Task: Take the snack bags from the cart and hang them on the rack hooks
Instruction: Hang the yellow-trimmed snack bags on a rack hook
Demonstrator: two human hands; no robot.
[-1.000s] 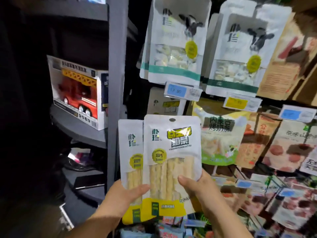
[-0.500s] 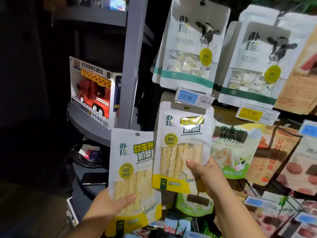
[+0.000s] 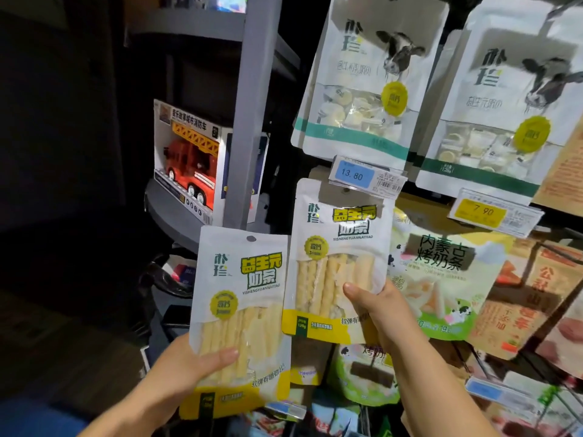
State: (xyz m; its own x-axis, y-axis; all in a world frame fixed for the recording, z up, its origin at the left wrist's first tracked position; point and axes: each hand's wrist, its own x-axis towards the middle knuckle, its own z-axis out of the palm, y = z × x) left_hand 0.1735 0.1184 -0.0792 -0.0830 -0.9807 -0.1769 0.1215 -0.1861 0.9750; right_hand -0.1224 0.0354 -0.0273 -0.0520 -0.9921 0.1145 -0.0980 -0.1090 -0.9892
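My right hand [image 3: 383, 310] has its grip closed on the lower right edge of a milk-stick bag [image 3: 340, 266], with the thumb across the front window and the fingers behind. This bag stands upright against the rack. Its top edge is tucked behind the blue price tag [image 3: 356, 175] marked 13.80. I cannot tell whether its hole sits on a hook.

My left hand [image 3: 189, 370] grips a second milk-stick bag [image 3: 243, 310] low on its left side, thumb on the front. That bag is held lower and just left of the first, their edges meeting. Its hang hole is visible and on no hook.

Above hang white cow-print bags [image 3: 369, 80]. To the right is a green-based milk-strip bag [image 3: 441, 288] under a yellow price tag [image 3: 481, 212]. Left of the grey upright [image 3: 252, 105], a boxed toy fire engine [image 3: 189, 162] sits on a shelf [image 3: 176, 212].
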